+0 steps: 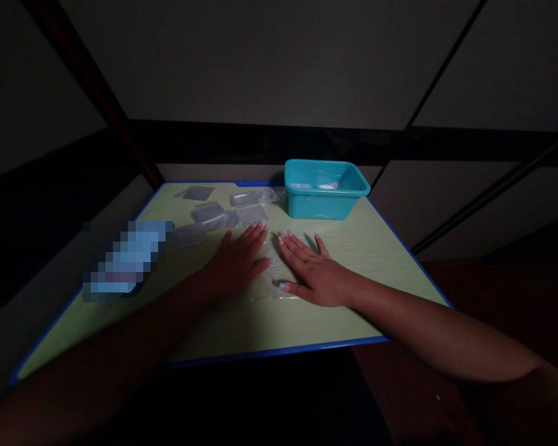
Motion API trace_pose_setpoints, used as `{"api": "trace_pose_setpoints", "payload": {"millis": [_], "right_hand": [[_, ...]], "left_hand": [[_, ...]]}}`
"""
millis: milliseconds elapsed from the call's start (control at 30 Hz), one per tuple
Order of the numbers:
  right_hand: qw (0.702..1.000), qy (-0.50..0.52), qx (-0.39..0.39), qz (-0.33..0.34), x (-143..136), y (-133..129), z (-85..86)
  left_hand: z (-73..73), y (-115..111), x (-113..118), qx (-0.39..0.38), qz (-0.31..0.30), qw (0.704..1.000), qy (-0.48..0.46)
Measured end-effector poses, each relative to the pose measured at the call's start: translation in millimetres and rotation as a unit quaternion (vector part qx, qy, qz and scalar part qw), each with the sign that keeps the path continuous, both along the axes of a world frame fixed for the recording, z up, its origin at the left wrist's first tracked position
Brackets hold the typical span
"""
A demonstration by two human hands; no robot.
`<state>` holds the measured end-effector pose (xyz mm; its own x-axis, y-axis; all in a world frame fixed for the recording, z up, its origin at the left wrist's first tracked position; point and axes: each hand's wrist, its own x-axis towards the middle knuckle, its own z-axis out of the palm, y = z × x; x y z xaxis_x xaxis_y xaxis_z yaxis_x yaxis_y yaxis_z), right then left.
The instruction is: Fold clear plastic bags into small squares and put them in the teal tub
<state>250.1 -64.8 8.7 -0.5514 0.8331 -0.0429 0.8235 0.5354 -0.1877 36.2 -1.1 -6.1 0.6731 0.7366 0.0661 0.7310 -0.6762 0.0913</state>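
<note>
Flat on the table, fingers stretched out, lies my left hand (242,257). My right hand (309,269) is likewise flat and spread, a short gap to its right. Both palms rest on a thin clear plastic sheet or bag (288,296), mostly hidden beneath them and hard to make out. Just beyond my left fingertips is a greyish flat packet in clear plastic (253,215). Several similar packets (209,214) lie scattered behind my left hand.
A turquoise plastic basket (323,204) stands at the table's back right with pale pieces inside. Crumpled clear plastic (268,196) lies left of it. A blurred-out, light-blue screened device (132,257) sits at the left edge. The pale table (385,248) has a blue rim; a wall stands behind.
</note>
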Motion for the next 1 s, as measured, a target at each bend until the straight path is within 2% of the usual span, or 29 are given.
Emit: {"api": "trace_pose_setpoints", "payload": {"millis": [133,333,600,800,1000], "right_hand": [[1.0,-0.002,-0.011,0.008,-1.0,-0.1,-1.6],[1.0,0.001,-0.017,0.01,0.1,0.0,-0.3],[0.999,-0.017,-0.011,-0.028,3.7,2.9,-2.8],[0.999,-0.021,-0.029,-0.031,3.2,3.6,-4.4],[0.999,-0.007,-0.02,-0.036,5.9,3.5,0.7]], "left_hand": [[-3.9,-0.9,-1.1,-0.003,-0.022,1.0,0.012],[-2.2,-1.6,1.1,-0.012,-0.013,1.0,0.022],[2.7,-2.9,2.1,0.017,0.012,1.0,-0.001],[-1.3,-3.0,1.0,-0.013,0.008,0.999,0.031],[-0.9,-0.9,1.5,-0.027,0.003,0.999,0.021]]}}
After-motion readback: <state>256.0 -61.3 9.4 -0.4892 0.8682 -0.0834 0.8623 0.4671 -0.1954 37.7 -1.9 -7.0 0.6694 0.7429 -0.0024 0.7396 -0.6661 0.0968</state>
